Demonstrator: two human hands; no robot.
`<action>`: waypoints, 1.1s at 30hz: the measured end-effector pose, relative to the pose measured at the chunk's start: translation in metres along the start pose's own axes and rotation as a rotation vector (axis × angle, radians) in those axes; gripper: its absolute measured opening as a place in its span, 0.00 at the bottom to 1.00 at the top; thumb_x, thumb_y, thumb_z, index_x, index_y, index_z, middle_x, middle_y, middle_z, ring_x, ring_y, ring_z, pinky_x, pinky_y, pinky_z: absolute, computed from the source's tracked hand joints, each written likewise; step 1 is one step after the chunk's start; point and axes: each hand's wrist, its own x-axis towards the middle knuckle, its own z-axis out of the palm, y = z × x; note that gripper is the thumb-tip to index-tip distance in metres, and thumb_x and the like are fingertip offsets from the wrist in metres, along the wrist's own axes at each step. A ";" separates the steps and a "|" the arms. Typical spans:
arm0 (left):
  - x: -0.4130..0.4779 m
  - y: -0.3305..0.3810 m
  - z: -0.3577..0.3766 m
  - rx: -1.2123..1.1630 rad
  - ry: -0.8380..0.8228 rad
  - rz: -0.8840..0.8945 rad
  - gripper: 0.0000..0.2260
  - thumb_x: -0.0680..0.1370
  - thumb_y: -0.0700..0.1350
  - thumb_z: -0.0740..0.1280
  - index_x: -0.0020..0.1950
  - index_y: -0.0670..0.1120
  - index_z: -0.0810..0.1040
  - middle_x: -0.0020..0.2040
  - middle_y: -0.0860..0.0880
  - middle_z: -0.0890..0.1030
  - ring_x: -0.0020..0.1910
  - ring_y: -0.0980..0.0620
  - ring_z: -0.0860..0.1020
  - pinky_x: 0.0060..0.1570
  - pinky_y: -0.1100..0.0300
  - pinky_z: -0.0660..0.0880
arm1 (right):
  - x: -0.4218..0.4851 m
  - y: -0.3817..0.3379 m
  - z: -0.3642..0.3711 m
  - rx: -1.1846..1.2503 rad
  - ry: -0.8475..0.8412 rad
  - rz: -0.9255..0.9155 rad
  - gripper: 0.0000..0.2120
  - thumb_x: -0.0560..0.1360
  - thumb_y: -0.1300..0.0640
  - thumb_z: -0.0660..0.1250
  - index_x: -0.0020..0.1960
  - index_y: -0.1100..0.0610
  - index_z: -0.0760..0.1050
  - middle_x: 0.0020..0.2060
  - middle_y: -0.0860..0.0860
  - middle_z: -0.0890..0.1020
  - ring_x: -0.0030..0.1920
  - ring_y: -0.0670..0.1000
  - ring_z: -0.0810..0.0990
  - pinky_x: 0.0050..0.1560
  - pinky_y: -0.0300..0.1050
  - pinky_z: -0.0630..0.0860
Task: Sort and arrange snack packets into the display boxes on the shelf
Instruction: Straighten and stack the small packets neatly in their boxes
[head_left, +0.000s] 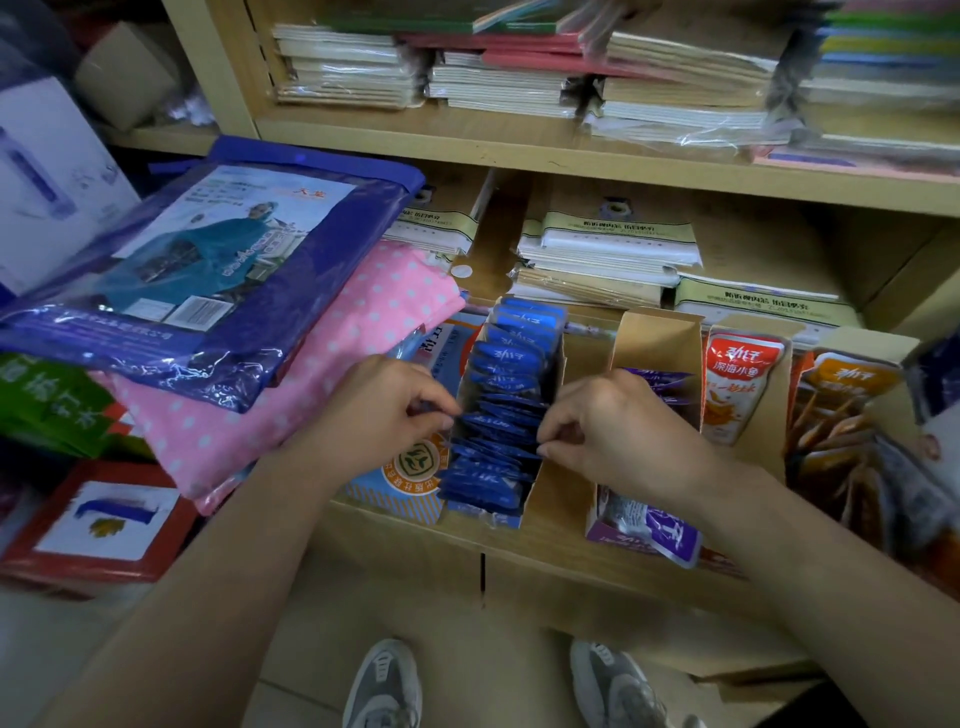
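A narrow cardboard display box (543, 486) on the shelf holds a row of several blue snack packets (506, 364) standing on edge. My left hand (387, 410) pinches the left edges of the packets in the middle of the row. My right hand (618, 423) pinches their right edges from the other side. To the right stands a box with purple packets (657, 525), then a box with red-and-white packets (740, 379), then one with orange packets (841, 415).
A blue packaged raincoat (218, 270) and a pink dotted package (311, 374) lie at the left, overhanging the shelf. Stacks of notebooks (597, 249) fill the shelves behind and above. A red-framed box (98, 525) sits low at left. My shoes (384, 686) are on the floor.
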 end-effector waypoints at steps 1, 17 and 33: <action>0.001 0.001 0.001 -0.006 0.010 0.000 0.08 0.70 0.41 0.80 0.47 0.51 0.88 0.37 0.65 0.79 0.36 0.66 0.79 0.39 0.77 0.69 | 0.000 0.000 0.001 -0.004 0.010 -0.006 0.01 0.74 0.57 0.76 0.44 0.53 0.86 0.40 0.43 0.82 0.40 0.42 0.80 0.47 0.43 0.80; 0.003 0.011 -0.002 -0.355 0.006 -0.179 0.07 0.74 0.37 0.76 0.49 0.47 0.87 0.39 0.54 0.86 0.39 0.59 0.84 0.42 0.68 0.78 | -0.004 -0.006 -0.001 0.142 0.162 0.026 0.03 0.72 0.57 0.78 0.44 0.53 0.85 0.37 0.41 0.83 0.38 0.39 0.81 0.42 0.32 0.78; -0.021 0.016 -0.009 -0.431 -0.031 -0.237 0.05 0.69 0.37 0.80 0.41 0.44 0.87 0.37 0.50 0.86 0.37 0.51 0.85 0.41 0.64 0.80 | -0.012 0.001 -0.004 0.064 -0.037 0.030 0.04 0.73 0.55 0.76 0.47 0.52 0.84 0.39 0.43 0.82 0.40 0.40 0.81 0.44 0.38 0.80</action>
